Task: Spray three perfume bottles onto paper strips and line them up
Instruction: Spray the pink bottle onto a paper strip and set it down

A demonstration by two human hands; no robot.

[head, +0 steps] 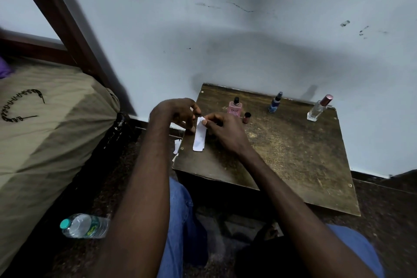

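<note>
Three perfume bottles stand along the far edge of a small wooden table [293, 153]: a pink one [235, 107] with a black spray head, a blue one [275, 102], and a clear one [318, 109] with a pink cap. A small brown cap [246, 117] stands beside the pink bottle. My right hand [225, 133] pinches the top end of a white paper strip [199, 135], which hangs down over the table's left corner. My left hand [180, 113] is curled close by, its fingertips at the strip's upper left edge.
More white paper pieces [177, 146] lie just off the table's left edge. A plastic water bottle [84, 225] lies on the dark floor at lower left, beside a large khaki fabric bundle [45, 131]. The wall stands right behind the table. My knees in jeans are below.
</note>
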